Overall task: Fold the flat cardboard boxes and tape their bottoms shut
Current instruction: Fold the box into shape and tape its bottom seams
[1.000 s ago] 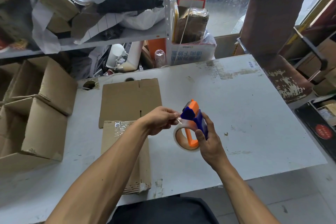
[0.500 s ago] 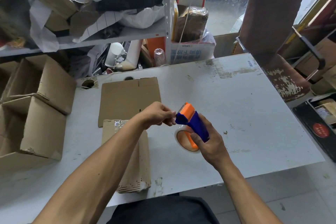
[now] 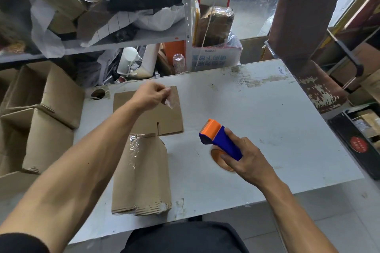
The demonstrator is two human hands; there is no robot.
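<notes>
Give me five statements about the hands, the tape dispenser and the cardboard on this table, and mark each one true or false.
1. The right hand grips the blue and orange tape dispenser. True.
2. The left hand lies flat and open on the table. False: it is raised over the flat cardboard sheet, pinching a scrap of clear tape.
3. The bundle of flat boxes lies nearer the person than the flat cardboard sheet. True.
4. The tape dispenser rests on the bundle of flat boxes. False: it is held to the right of the bundle.
5. Folded open boxes stand left of the table. True.
</notes>
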